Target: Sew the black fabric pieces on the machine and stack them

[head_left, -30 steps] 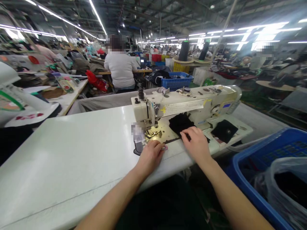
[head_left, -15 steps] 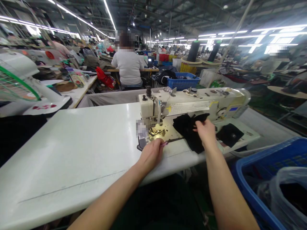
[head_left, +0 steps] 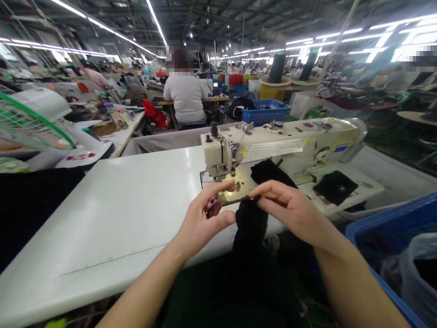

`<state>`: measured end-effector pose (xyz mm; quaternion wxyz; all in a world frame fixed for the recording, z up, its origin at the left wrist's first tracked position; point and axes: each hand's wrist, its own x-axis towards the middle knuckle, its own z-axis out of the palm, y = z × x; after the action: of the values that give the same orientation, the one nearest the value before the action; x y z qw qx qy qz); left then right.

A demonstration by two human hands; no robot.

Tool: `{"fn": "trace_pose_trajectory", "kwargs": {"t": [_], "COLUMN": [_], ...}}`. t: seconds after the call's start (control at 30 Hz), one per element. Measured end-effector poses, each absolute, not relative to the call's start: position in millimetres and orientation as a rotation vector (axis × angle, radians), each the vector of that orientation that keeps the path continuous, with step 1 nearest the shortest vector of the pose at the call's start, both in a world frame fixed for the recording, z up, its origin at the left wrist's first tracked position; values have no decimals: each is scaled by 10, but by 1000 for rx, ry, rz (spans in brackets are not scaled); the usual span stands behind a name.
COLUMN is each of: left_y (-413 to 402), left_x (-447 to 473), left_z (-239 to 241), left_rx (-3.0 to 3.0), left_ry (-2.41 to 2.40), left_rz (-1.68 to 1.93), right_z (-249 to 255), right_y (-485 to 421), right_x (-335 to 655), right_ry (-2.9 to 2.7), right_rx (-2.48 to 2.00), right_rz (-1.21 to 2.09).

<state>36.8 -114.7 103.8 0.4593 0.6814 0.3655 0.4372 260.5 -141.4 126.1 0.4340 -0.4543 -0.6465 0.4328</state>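
Note:
My right hand (head_left: pixel 290 207) pinches the top edge of a black fabric piece (head_left: pixel 251 223), which hangs over the table's front edge toward my lap. To its left, my left hand (head_left: pixel 201 218) has thumb and forefinger spread beside the cloth. Small pink thread snips (head_left: pixel 213 206) sit in its curled fingers, mostly hidden. Just beyond both hands stands a white sewing machine (head_left: pixel 273 141); my left fingers partly cover its needle area. Under the machine arm lies a stack of black fabric pieces (head_left: pixel 271 173).
Another black piece (head_left: pixel 336 187) lies at the table's right end. The white tabletop (head_left: pixel 136 205) stretches left, toward a fan (head_left: pixel 41 114). A blue basket (head_left: pixel 362 232) with a plastic bag stands at right. Ahead, a person (head_left: pixel 186 98) sits facing away.
My right hand has drawn one black piece off the stack, toward me and left. My left hand has gone from a closed grip to thumb and forefinger apart. The view has shifted slightly.

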Motion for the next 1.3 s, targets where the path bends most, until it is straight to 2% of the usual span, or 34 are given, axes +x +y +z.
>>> {"fn": "trace_pose_trajectory", "kwargs": {"t": [0.1, 0.27, 0.5, 0.67, 0.73, 0.8, 0.9, 0.97, 1.07, 1.2, 1.3], "left_y": [-1102, -927, -650, -406, -351, -347, -439, -542, -677, -705, -671], "left_x": [200, 46, -227, -433, -413, -342, -186, -72, 62, 67, -16], "left_z": [1181, 1107, 907, 862, 863, 861, 844, 828, 813, 813, 824], "left_rx": [1591, 1540, 1360, 1349, 1424, 1532, 1738, 1900, 2095, 2122, 2180], "left_ry": [930, 1133, 1208, 1156, 1196, 1229, 1186, 1125, 1011, 979, 1087], "left_rz": [878, 727, 832, 493, 473, 514, 552, 569, 604, 508, 379], "right_z": [1091, 774, 323, 105, 45, 33, 155, 308, 516, 584, 538], "right_y": [-1332, -1200, -1310, -1622, -1711, -1747, -1681, -1569, -1364, -1191, -1182], "right_x": [2277, 1980, 1897, 1853, 1831, 1821, 1823, 1813, 1776, 1775, 1847], "right_ry": [-1529, -1432, -1373, -1393, -1506, -1670, -1755, -1764, -1845, -1858, -1724], "right_rx": [-1130, -1142, -1195, -1354, -1463, -1522, -1348, -1194, -1019, -875, -960], "right_rz": [1095, 1244, 1562, 1639, 1465, 1023, 303, 69, -4, 110, 250]}}
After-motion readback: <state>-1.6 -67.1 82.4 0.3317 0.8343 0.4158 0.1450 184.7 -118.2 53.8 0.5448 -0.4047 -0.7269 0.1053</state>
